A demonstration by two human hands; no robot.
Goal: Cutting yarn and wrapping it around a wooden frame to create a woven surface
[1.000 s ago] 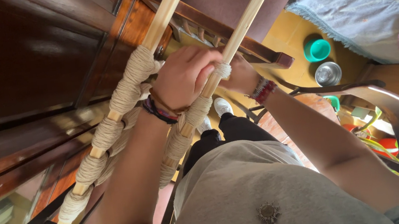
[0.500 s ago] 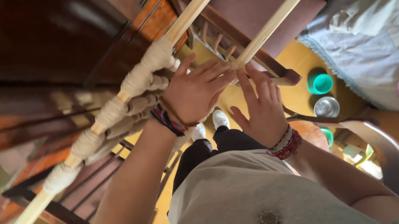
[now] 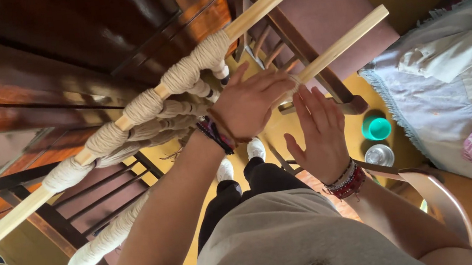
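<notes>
Here, keep left hand closed on beige yarn strand at nearer pale wooden rod, between the two rods, while right hand, open flat just below, guides evenly without slack.

Person seen from above: bare forearms, wrist bands, light top, dark trousers, pale shoes.
The left hand carries a dark woven band with coloured threads at the wrist; the right hand carries stacked bead bracelets in red, white and dark tones. Both arms are without sleeves. The grey-beige top bears a small round metal ornament at centre. Trousers are black; shoes are white.
</notes>
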